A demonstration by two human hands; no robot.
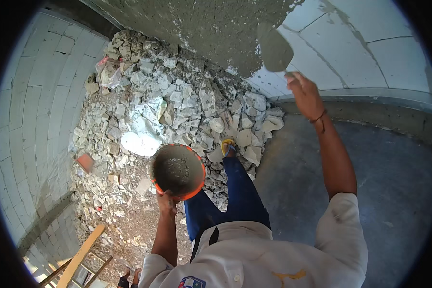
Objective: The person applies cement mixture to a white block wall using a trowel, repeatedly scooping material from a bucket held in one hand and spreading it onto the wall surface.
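Note:
My right hand is closed round the handle of a trowel, raised at the wall. Wet grey mortar coats the trowel's blade, which lies over the border between the plastered part of the wall and its bare pale blocks. At waist height my left hand grips the near rim of an orange-edged bucket. Some grey mortar sits in the bottom of the bucket, and its inner wall is smeared with it.
Broken rubble is heaped along the wall, under my sandalled foot. White plastic bags lie on it. Right is a smooth dark floor; left, a block wall. A wooden plank and another person's feet show lower left.

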